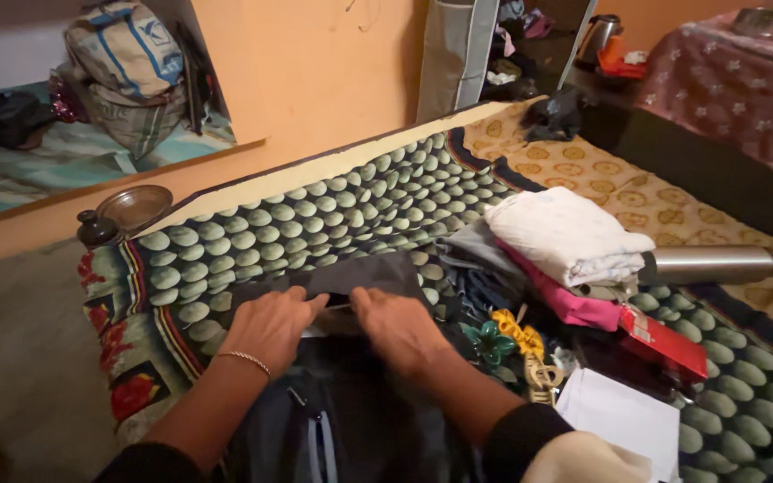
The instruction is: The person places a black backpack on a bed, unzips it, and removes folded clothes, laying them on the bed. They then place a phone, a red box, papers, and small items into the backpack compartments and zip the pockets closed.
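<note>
Backpack [342, 420] bottom centre: your left hand [270, 326] and right hand [400, 329] pinch dark cloth [333, 279]; hair clips [507, 335] alongside may snag.

Packages and labels only.

Red flat box [664, 343], right of centre, lower half of the frame: rectangular, lying tilted on the patterned bed cover, with a small pale label patch [639, 326] at its upper left corner. It sits just beside a pink folded cloth.

White flat sheet or envelope [621, 417], lower right: plain, rectangular, no marking that can be made out, just below the red box.

Woven sack [125, 46], upper left of the frame: bulging, pale with blue and orange print, resting on another sack.

No screens or signs seen.
</note>
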